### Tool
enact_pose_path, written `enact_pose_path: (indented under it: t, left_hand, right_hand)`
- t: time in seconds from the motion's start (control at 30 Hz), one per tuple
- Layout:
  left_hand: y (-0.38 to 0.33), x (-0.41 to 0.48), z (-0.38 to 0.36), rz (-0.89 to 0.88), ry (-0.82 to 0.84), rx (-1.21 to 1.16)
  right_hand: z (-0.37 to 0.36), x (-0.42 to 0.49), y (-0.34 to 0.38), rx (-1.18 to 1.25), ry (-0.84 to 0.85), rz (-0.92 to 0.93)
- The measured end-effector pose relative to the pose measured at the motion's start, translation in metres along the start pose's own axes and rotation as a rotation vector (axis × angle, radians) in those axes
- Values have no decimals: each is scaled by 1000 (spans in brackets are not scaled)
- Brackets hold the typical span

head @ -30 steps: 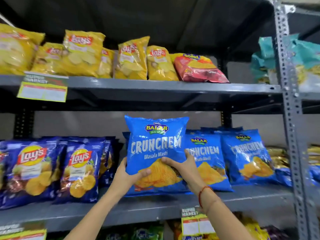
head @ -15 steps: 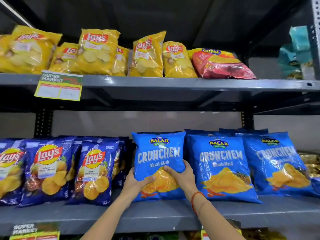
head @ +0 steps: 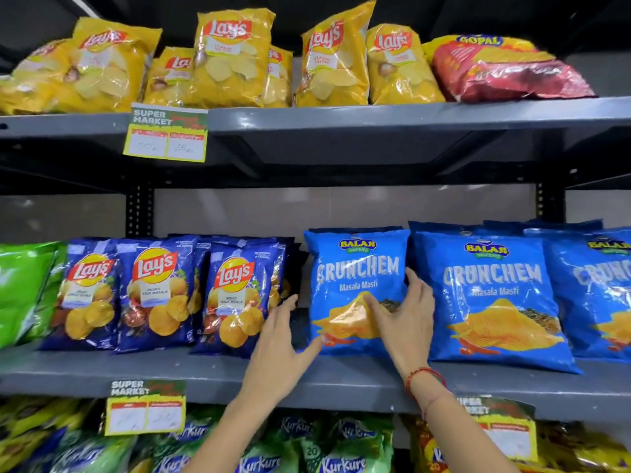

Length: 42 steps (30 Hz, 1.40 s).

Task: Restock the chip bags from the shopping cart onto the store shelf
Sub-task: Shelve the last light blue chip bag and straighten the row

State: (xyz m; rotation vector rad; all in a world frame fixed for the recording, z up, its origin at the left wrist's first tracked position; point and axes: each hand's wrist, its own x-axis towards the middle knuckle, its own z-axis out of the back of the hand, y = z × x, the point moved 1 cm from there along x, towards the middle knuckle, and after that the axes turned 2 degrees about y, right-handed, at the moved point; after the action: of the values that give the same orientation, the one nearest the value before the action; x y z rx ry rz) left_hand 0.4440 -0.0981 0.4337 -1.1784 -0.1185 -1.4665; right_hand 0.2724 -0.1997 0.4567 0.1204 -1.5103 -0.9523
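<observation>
Fingers of the right hand (head: pixel 406 322) spread wide and laid flat on the front of the Crunchem bag (head: pixel 355 291), pinching nothing. Left hand (head: pixel 280 343) likewise open, thumb tip just touching the bag's lower left corner, fingers reaching into the gap toward the blue Lay's bags (head: pixel 235 295). Standing upright on the middle shelf (head: pixel 191 377), against the next Crunchem bag (head: pixel 491 302). Could slump forward once let go, being puffy and narrow-footed; could also nudge a Lay's bag over with a careless left-hand withdrawal.
</observation>
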Motion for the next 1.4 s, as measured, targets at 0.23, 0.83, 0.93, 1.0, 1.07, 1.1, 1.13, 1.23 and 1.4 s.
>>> enact_pose_path:
  t: [0.23,0.83,0.93,1.0,1.07,1.1,1.13,1.23,1.4]
  left_hand:
    - [40,-50,59,-43,-172,445]
    - [81,-72,53,-30,-118,548]
    - [81,-71,51,-28,-129,539]
    - [82,-72,51,-31,-131,542]
    - [82,-72,51,-32,-130,543]
    - [81,-72,51,-32,-128,543]
    - [81,-72,51,-33,-126,541]
    - [82,-72,52,-39,-120,536]
    - [83,-71,53,-43,-103,533]
  right_hand:
    - [-51,-29,71,243,392,106]
    - [-148,-47,92,395,748,-103]
    - [-148,-50,91,372,720,-31]
    - [-148,-52,91,359,715,-1]
    - [-148,-53,91,352,717,0]
    - [-148,-53,90,351,725,-12]
    - [-148,-53,89,351,736,-28]
    - [-148,-54,87,342,761,-60]
    - [-133,-51,85,336,687,-56]
